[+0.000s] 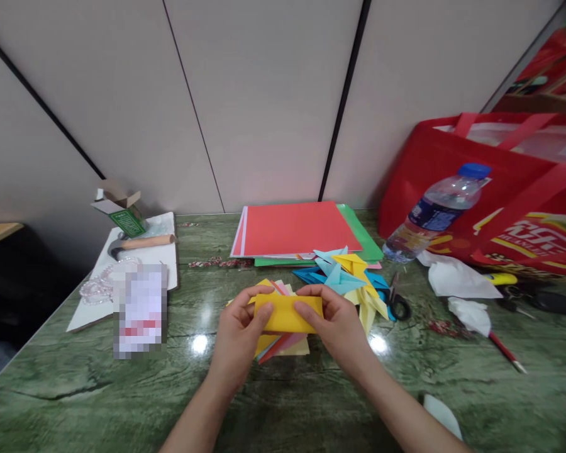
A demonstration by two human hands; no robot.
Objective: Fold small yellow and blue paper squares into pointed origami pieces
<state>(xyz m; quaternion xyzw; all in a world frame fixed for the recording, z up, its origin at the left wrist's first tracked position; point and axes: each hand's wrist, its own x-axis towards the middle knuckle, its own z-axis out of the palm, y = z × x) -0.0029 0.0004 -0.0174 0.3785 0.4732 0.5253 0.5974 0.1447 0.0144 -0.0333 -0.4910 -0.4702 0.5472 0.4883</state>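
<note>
A folded yellow sheet of paper (288,314) is held level between my two hands, above the table. My left hand (239,324) pinches its left end, thumb in front and fingers behind. At the right end, my right hand (336,314) grips it the same way. Beneath and behind it lies a fanned pile of coloured paper sheets (295,346), partly hidden by my hands. Just beyond my right hand are several folded paper shapes (337,277) in light blue, blue and yellow, with a pair of scissors (399,305) beside them.
Red and green sheets (297,229) are stacked near the wall. A water bottle (436,211) leans by a red bag (514,182). On the left, a hammer (146,242), a green box (126,217) and beads (99,286) rest on a white board (170,233). A red pen (507,352) lies right.
</note>
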